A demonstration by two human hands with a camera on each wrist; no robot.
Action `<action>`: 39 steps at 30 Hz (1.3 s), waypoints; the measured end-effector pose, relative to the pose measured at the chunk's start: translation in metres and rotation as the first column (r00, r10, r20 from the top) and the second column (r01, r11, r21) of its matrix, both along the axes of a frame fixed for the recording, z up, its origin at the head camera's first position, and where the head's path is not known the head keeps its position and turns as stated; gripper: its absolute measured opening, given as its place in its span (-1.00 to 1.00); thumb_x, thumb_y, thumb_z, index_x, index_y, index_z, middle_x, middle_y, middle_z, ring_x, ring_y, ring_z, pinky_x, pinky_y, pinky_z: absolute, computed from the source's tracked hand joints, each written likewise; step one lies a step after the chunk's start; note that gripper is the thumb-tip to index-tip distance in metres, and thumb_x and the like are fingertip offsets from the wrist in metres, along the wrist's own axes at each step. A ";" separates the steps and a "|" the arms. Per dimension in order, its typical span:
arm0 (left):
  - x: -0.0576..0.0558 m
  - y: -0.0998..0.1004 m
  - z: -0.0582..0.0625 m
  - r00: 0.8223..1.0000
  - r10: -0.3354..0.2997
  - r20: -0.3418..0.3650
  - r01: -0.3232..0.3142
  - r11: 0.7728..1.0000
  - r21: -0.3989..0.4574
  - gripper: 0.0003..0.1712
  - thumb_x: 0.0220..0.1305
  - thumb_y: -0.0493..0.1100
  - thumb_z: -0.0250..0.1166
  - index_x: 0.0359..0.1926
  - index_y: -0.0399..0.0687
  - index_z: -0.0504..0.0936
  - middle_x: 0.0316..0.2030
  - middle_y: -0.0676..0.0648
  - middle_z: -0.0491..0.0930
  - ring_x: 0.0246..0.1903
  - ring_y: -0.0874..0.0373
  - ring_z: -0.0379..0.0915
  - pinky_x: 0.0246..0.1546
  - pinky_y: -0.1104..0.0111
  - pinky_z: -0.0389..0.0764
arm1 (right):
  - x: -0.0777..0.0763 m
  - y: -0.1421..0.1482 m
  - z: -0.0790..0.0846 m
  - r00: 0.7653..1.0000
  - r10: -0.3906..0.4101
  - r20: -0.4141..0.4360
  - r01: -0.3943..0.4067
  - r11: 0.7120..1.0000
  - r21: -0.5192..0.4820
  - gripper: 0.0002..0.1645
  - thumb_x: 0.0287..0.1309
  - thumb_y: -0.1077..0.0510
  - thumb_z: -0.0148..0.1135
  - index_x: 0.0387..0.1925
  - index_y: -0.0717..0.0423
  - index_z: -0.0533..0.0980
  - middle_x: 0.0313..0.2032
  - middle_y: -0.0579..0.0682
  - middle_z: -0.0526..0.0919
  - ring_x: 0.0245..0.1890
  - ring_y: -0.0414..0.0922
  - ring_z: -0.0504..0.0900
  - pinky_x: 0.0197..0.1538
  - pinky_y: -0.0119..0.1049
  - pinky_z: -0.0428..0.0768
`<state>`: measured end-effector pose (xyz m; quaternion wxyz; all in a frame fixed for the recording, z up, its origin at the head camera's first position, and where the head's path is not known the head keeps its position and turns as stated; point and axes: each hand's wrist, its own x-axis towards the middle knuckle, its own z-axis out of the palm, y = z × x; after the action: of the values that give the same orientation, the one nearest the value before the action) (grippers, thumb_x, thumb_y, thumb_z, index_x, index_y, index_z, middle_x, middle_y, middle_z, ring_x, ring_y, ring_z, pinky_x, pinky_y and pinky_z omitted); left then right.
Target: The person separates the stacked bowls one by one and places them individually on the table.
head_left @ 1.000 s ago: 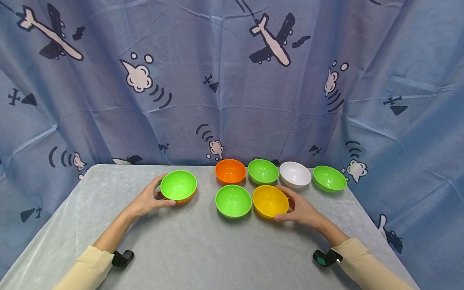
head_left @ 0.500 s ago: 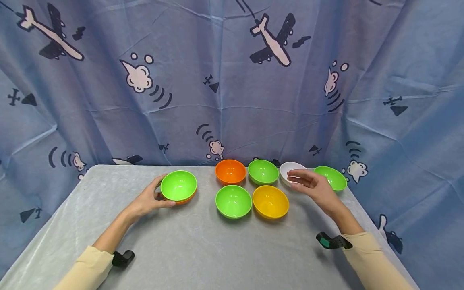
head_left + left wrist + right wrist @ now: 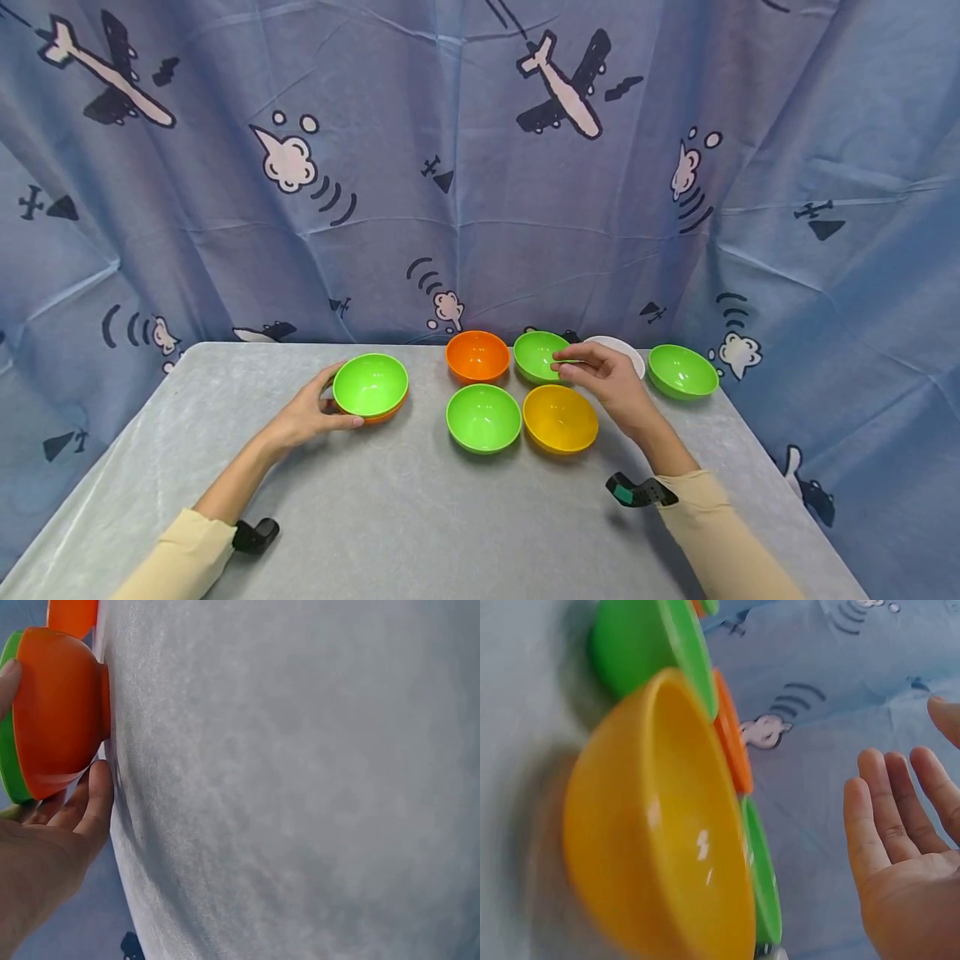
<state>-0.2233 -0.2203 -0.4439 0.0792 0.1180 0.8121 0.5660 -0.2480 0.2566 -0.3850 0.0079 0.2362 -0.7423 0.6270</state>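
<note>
My left hand (image 3: 303, 414) grips a green bowl (image 3: 371, 385) nested in an orange bowl (image 3: 56, 709), thumb at the near side and fingers behind. In the left wrist view the orange bowl's foot is right at the tabletop. My right hand (image 3: 615, 387), with nothing in it, hovers with extended fingers above the yellow bowl's far right side. It overlaps the back green bowl (image 3: 534, 354) and hides much of the white bowl (image 3: 628, 352). In the right wrist view the yellow bowl (image 3: 630, 832) stands apart from the fingers.
Left of the yellow bowl sits another green bowl (image 3: 483, 418). An orange bowl (image 3: 477, 357) stands at the left of the back row, and a green bowl (image 3: 682, 372) at its right end. Behind the grey-covered table (image 3: 420, 517) hangs a blue airplane-print curtain (image 3: 375, 167).
My right hand has let go of the yellow bowl, risen away to the right, then moved back left above it. The left hand has stayed at the stacked bowls.
</note>
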 end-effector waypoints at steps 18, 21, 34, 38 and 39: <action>0.000 -0.002 -0.001 1.000 -0.006 0.012 0.006 1.000 0.016 0.17 0.16 -0.21 0.56 0.59 -0.21 -0.02 0.46 -0.37 0.10 0.26 -0.33 0.37 0.24 -0.09 0.33 | -0.003 -0.106 0.021 0.979 0.188 0.079 -0.159 0.946 -0.283 -0.60 0.39 0.28 0.25 0.15 0.43 0.47 0.19 0.49 0.42 0.19 0.15 0.52 0.22 -0.04 0.51; 0.000 -0.002 -0.003 1.000 -0.010 0.009 0.010 1.000 0.024 0.18 0.15 -0.21 0.57 0.59 -0.21 -0.01 0.45 -0.37 0.11 0.25 -0.33 0.37 0.23 -0.06 0.34 | -0.001 -0.122 0.021 0.968 0.232 0.091 -0.193 0.928 -0.318 -0.60 0.38 0.32 0.22 0.17 0.46 0.45 0.18 0.47 0.43 0.19 0.21 0.51 0.23 -0.03 0.50; 0.000 0.001 -0.001 1.000 -0.012 -0.001 0.012 1.000 0.017 0.14 0.18 -0.21 0.55 0.58 -0.23 0.00 0.44 -0.37 0.12 0.25 -0.37 0.36 0.21 -0.08 0.36 | 0.014 -0.186 -0.001 0.944 0.311 0.112 -0.266 0.916 -0.301 -0.62 0.36 0.41 0.22 0.17 0.43 0.46 0.18 0.50 0.43 0.21 0.33 0.48 0.22 -0.10 0.52; 0.000 0.001 0.000 1.000 -0.011 -0.007 0.011 1.000 0.013 0.14 0.17 -0.21 0.55 0.57 -0.24 0.00 0.43 -0.36 0.14 0.23 -0.34 0.39 0.19 -0.04 0.38 | 0.020 -0.204 -0.007 0.942 0.316 0.116 -0.279 0.925 -0.258 -0.57 0.34 0.37 0.27 0.19 0.40 0.47 0.18 0.43 0.46 0.20 0.31 0.49 0.20 -0.15 0.53; 0.000 0.001 0.000 1.000 -0.012 -0.008 0.012 1.000 0.009 0.14 0.17 -0.21 0.55 0.58 -0.24 0.00 0.43 -0.36 0.15 0.22 -0.33 0.40 0.18 -0.03 0.38 | 0.020 -0.208 -0.008 0.944 0.310 0.115 -0.276 0.929 -0.246 -0.57 0.33 0.36 0.28 0.19 0.39 0.47 0.18 0.41 0.47 0.19 0.27 0.51 0.19 -0.16 0.54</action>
<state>-0.2228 -0.2195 -0.4444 0.0788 0.1257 0.8091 0.5687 -0.2275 0.0490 -0.3930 -0.1159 0.2936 -0.6207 0.7177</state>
